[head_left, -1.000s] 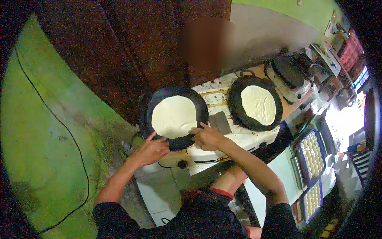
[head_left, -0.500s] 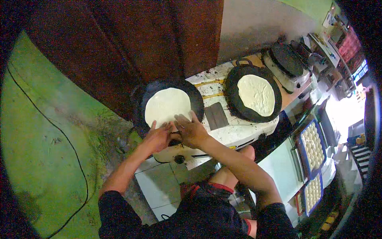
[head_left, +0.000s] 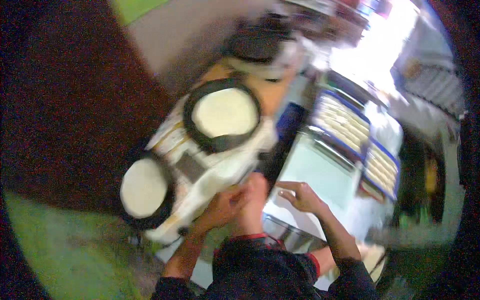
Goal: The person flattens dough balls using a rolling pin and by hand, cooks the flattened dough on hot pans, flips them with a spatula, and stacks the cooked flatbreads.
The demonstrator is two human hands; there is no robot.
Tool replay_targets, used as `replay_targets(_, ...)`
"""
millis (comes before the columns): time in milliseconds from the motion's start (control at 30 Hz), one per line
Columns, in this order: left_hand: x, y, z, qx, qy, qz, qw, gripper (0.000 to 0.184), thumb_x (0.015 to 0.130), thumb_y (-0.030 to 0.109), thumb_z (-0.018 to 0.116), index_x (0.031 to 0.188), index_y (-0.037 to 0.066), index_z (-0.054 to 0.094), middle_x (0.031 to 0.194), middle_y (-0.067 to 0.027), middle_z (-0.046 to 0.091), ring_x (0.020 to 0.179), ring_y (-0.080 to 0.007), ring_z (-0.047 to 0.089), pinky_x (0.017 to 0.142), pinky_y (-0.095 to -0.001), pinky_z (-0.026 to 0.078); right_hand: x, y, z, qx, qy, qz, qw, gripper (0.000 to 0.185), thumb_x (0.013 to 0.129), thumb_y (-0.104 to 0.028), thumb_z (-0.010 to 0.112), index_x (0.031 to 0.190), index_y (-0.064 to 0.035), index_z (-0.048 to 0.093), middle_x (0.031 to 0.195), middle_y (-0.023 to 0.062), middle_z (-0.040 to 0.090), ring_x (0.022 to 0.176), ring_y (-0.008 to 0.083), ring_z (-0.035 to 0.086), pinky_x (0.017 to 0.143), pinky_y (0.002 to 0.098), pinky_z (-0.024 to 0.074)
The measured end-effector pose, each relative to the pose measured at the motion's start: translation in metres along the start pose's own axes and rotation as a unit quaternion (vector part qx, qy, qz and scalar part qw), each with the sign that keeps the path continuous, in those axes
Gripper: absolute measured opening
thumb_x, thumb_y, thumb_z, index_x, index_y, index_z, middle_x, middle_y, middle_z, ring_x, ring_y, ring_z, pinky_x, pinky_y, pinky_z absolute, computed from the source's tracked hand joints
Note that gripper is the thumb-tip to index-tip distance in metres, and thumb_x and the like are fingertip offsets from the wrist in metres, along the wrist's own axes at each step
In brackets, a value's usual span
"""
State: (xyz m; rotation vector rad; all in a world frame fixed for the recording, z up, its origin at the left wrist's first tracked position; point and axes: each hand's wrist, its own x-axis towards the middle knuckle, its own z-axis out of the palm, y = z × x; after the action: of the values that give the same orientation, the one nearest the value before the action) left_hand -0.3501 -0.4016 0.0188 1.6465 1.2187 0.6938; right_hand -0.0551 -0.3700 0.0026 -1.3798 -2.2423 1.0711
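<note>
My left hand (head_left: 220, 206) is beside my bare knee, near the front edge of the white stove (head_left: 225, 167). It is blurred, and its finger positions do not show clearly. Over the near edge of the pale work surface (head_left: 316, 172) hangs my right hand (head_left: 301, 196), its fingers loosely bent and apart, with nothing seen in them. A round flat sheet of dough (head_left: 144, 188) lies on the left black pan (head_left: 167, 186). Another dough sheet (head_left: 225, 112) rests on the farther black pan (head_left: 191, 117).
Two blue-rimmed trays, one farther (head_left: 369, 119) and one nearer (head_left: 397, 167), hold rows of pale dough pieces beyond the work surface. A dark flat plate (head_left: 191, 166) sits between the pans. Another dark round cooker (head_left: 255, 45) stands at the back, beside the wall.
The view has swung right. Both hands have left the dough sheet on the left pan; my right hand is now above the work surface, my left by the knee.
</note>
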Motion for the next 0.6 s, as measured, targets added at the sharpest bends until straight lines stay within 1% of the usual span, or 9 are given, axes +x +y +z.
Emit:
replay_targets(33,0.051,0.007,0.025,-0.025,-0.052,-0.084,0.995,0.042,0.099,0.023,0.059,0.135,0.001,0.056,0.127,-0.0185,0.065,0.118,-0.0254,0.062,0.103,-0.0357,0.046,-0.019,0.030,-0.021,-0.016,0.042,0.034,0.998,0.034,0.099,-0.030,0.060,0.124,-0.0077,0.067,0.119,0.0170,0.069,0.109,0.0371,0.066,0.095,0.0422,0.0518)
replay_targets(67,0.103,-0.016,0.073,-0.202,0.027,0.036,0.978,0.046,0.098,0.020,0.062,0.136,-0.004,0.052,0.132,-0.0184,0.062,0.123,-0.0262,0.059,0.106,-0.0363,0.044,-0.036,0.058,-0.039,-0.022,0.091,0.052,0.994,0.033,0.098,-0.029,0.061,0.124,-0.0088,0.068,0.120,0.0151,0.069,0.105,0.0349,0.068,0.092,0.0416,0.0529)
replay_targets(100,0.164,-0.052,0.113,-0.221,0.027,0.030,0.974,0.060,0.095,0.027,0.066,0.141,-0.004,0.044,0.136,-0.0138,0.056,0.128,-0.0226,0.051,0.112,-0.0361,0.036,-0.052,0.079,-0.058,-0.013,0.120,0.118,0.986,0.033,0.098,-0.029,0.062,0.124,-0.0086,0.068,0.117,0.0143,0.071,0.103,0.0313,0.069,0.090,0.0402,0.0537)
replay_targets(200,0.270,-0.015,0.154,-0.043,0.115,-0.020,0.992,0.076,0.097,0.045,0.059,0.148,-0.004,0.032,0.143,-0.0274,0.048,0.132,-0.0345,0.050,0.110,-0.0417,0.038,-0.092,0.146,-0.107,0.079,0.227,0.172,0.955,0.033,0.098,-0.027,0.063,0.123,-0.0066,0.069,0.109,0.0130,0.074,0.095,0.0212,0.071,0.084,0.0368,0.0552)
replay_targets(267,0.362,-0.050,0.185,-0.046,0.096,-0.150,0.983,0.088,0.091,0.059,0.058,0.152,0.002,0.030,0.152,-0.0250,0.038,0.141,-0.0396,0.036,0.116,-0.0477,0.029,-0.111,0.185,-0.151,0.027,0.302,0.197,0.932,0.030,0.096,-0.026,0.065,0.116,-0.0039,0.072,0.104,0.0120,0.075,0.092,0.0190,0.071,0.082,0.0345,0.0554)
replay_targets(333,0.404,-0.064,0.178,0.088,-0.052,-0.216,0.971,0.087,0.089,0.067,0.056,0.148,0.005,0.041,0.156,-0.0232,0.033,0.146,-0.0397,0.028,0.118,-0.0507,0.025,-0.123,0.235,-0.171,0.029,0.352,0.192,0.916,0.032,0.094,-0.030,0.065,0.115,-0.0071,0.072,0.103,0.0151,0.075,0.092,0.0256,0.073,0.082,0.0378,0.0566)
replay_targets(400,0.405,-0.080,0.198,0.035,-0.002,-0.216,0.976,0.081,0.089,0.070,0.052,0.135,0.003,0.057,0.142,-0.0215,0.049,0.135,-0.0368,0.042,0.110,-0.0508,0.033,-0.132,0.260,-0.200,-0.020,0.358,0.236,0.903,0.034,0.093,-0.033,0.064,0.114,-0.0077,0.073,0.104,0.0166,0.074,0.095,0.0293,0.072,0.085,0.0412,0.0555)
replay_targets(467,0.379,-0.053,0.188,-0.052,-0.086,-0.252,0.963,0.077,0.089,0.069,0.052,0.122,0.001,0.065,0.129,-0.0198,0.058,0.125,-0.0346,0.051,0.103,-0.0509,0.039,-0.132,0.290,-0.225,-0.056,0.374,0.258,0.889,0.034,0.092,-0.035,0.063,0.111,-0.0087,0.074,0.106,0.0181,0.073,0.101,0.0328,0.069,0.089,0.0440,0.0536)
replay_targets(600,0.320,-0.068,0.177,-0.053,-0.021,-0.287,0.956,0.060,0.091,0.065,0.055,0.080,0.007,0.062,0.082,-0.0081,0.061,0.083,-0.0209,0.058,0.078,-0.0403,0.046,-0.091,0.341,-0.262,-0.112,0.359,0.275,0.885,0.035,0.091,-0.038,0.063,0.115,-0.0139,0.073,0.122,0.0212,0.066,0.124,0.0376,0.055,0.102,0.0484,0.0455)
